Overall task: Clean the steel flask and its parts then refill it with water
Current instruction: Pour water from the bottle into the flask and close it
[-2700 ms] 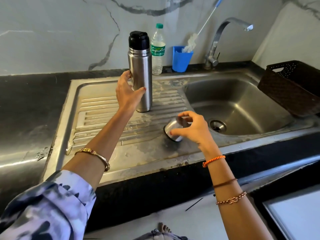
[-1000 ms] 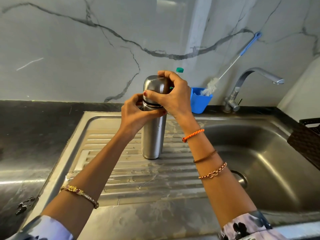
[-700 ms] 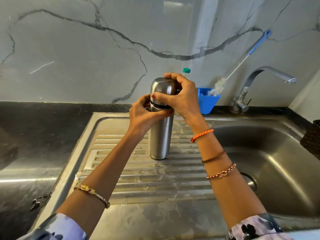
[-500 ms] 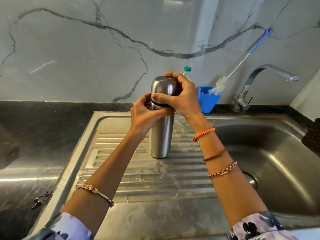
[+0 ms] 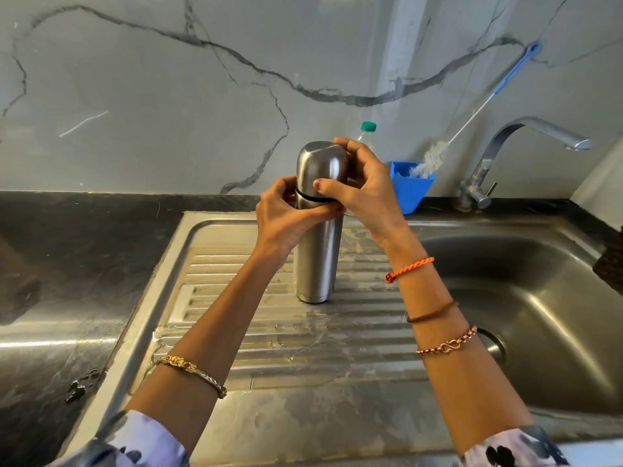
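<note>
Since the earliest frame the steel cup (image 5: 322, 166) has gone from the right hand's grasp low on the drainboard to the top of the flask (image 5: 315, 257), covering the black stopper that stood bare then; over the last half second little has shifted. Flask and cup stand upright on the ribbed drainboard (image 5: 236, 332) of the sink (image 5: 556, 332), left of the basin, with a thin black ring showing between cup and body.

Left hand (image 5: 286, 220) grips the flask just under that ring — fingers curled round the far side, thumb across the front. Right hand (image 5: 364, 187) holds the cup, thumb pressed on its near face and fingers wrapped over the back, clamped on it.

Behind, a bottle (image 5: 365, 133) with a green cap peeks past the right hand. A blue tub (image 5: 409, 190) beside it holds a long brush (image 5: 472, 119) leaning on the wall. Further right stands the tap (image 5: 526, 136). Water lies in streaks on the drainboard near the flask's foot.
</note>
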